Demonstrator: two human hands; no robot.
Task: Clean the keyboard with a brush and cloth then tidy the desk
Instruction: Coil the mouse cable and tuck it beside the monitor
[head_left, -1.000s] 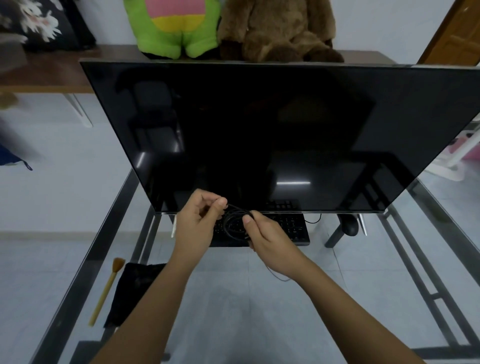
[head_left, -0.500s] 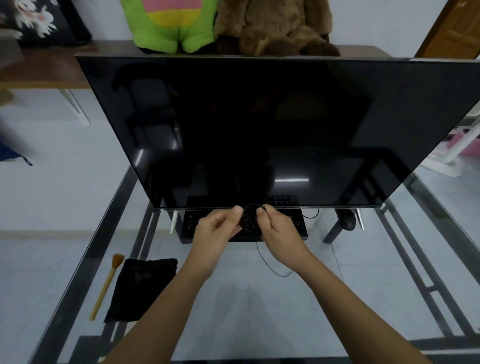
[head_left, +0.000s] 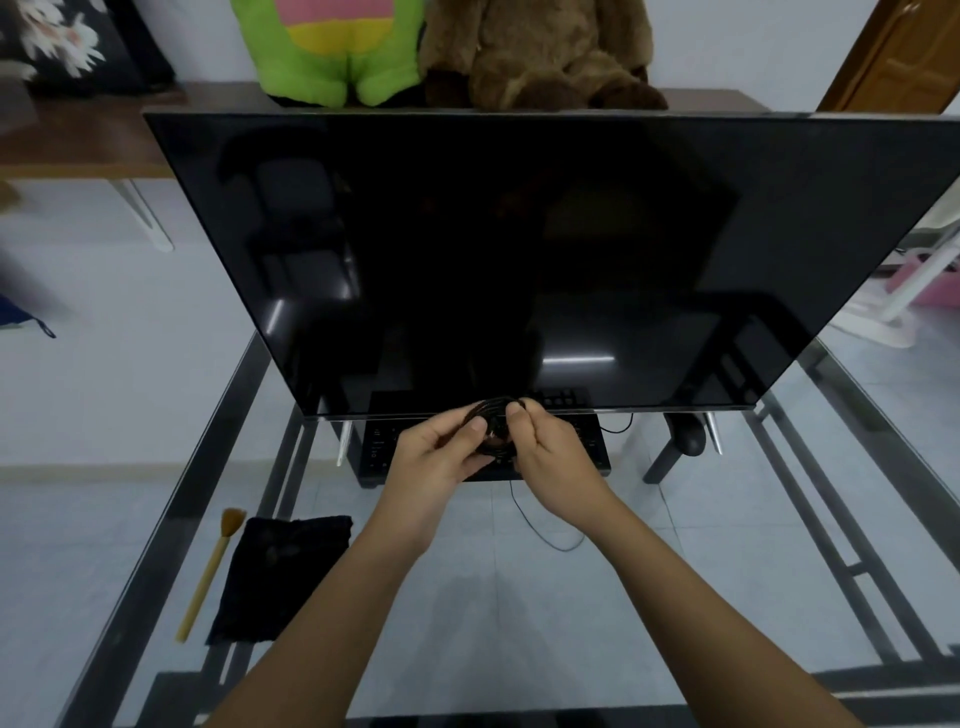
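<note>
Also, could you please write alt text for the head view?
The left hand and right hand hold a coiled cable in front of a keyboard under a dark monitor on a glass desk. A brush and cloth lie at left; a mouse sits at right.

Glossy black monitor screen (head_left: 519, 249) mirrors the room; clear smooth glass desk top (head_left: 467, 613); matt fuzzy black cloth (head_left: 283, 577); pale wooden-handled brush (head_left: 208, 571); shaggy brown plush toy (head_left: 540, 52).

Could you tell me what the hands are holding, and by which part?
A coiled black cable, pinched between both: left hand on the coil's left side, right hand on its right.
</note>
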